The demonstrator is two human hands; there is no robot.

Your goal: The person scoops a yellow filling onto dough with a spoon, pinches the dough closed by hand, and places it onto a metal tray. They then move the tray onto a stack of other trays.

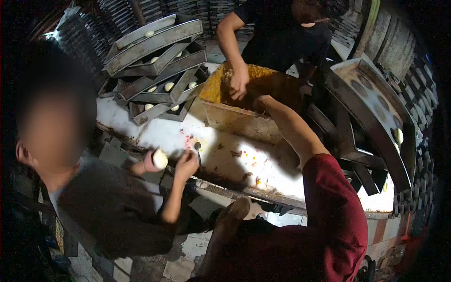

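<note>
Deep in crumbly yellow filling (213, 84), right hand (261, 101).

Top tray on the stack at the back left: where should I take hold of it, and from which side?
Grip the top tray by its long raised front rim, coming from the counter side. It lies tilted on the crossed trays below, with that edge lowest and facing out. One dough ball sits in it, so keep it level as it lifts, probably with both hands apart along the rim.
</note>
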